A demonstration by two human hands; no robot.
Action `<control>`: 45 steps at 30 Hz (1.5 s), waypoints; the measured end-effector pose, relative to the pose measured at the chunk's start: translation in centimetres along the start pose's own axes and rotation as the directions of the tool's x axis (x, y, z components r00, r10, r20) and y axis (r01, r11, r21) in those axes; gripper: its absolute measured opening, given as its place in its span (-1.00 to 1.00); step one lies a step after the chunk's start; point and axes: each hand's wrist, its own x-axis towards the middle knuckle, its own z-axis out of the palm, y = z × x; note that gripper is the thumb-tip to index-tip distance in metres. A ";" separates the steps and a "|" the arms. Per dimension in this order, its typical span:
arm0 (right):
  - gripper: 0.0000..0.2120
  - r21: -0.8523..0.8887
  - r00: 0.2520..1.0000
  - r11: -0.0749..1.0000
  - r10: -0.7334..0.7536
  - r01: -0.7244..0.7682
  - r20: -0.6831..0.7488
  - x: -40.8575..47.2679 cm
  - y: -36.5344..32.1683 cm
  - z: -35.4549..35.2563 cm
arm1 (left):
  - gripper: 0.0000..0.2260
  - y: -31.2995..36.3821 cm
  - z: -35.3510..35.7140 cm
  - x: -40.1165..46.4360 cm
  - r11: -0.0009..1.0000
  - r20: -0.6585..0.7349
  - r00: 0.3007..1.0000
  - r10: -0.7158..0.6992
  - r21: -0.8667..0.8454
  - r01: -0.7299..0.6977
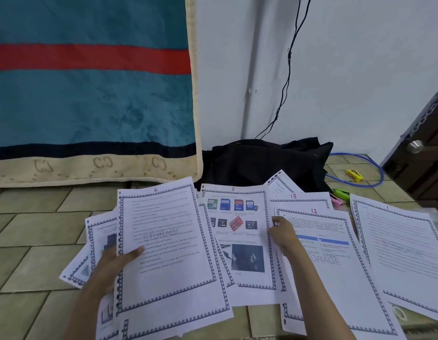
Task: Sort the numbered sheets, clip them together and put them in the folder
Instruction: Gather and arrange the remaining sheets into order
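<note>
- The numbered sheets are spread in a loose, overlapping fan across the tiled floor (29, 231) in the lower half of the frame; nothing looks sorted or clipped yet, so the sorting step is judged to be in hand.
- Sheet 6 (169, 241) is held at lower centre by the left hand (119, 263): the thumb lies on its printed face near the left border and the fingers are hidden behind the paper, so a pinch is inferred.
- The right hand (283, 235) sits at centre right with its fingers curled at the right edge of sheet 8 (240, 231) — the one with the memory-card pictures. Whether that edge is actually gripped or only touched cannot be told.
- Sheets 15 (299, 200) and 12 (335, 253) lie right of that hand, overlapping, and sheet 1 (399, 251) lies apart at the far right.
- For the sort to go well, each red number at the top edge should be read before a sheet is lifted, and sheet 1 could be taken as the base of the stack.
- One sheet at a time should be drawn out — the overlaps mean a neighbour could easily be dragged along or creased.
- Several sheets at lower left are half buried under sheet 6, their numbers hidden; these would need uncovering.
- Small green (342, 193) and pink (335, 201) objects, possibly clips, lie at the upper right of the spread, beside a black bag (262, 163).
- No folder can be identified with certainty.
</note>
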 end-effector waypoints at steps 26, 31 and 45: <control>-0.57 -0.123 0.898 0.979 -0.199 0.163 -0.391 0.3 3.2 -6.1 | -0.62 0.4 0.7 0.0 0.998 0.007 0.998 0.060 0.012 -0.061; -0.69 -0.163 0.918 0.953 -0.292 0.256 -0.267 0.7 3.4 -6.5 | -0.80 1.8 3.0 -0.5 0.990 0.071 0.997 0.027 -0.141 -0.017; -0.53 0.188 0.979 0.977 -0.132 0.103 0.152 -0.6 2.4 -6.4 | -0.60 3.6 12.2 0.9 0.991 0.081 0.993 0.088 -0.107 -0.079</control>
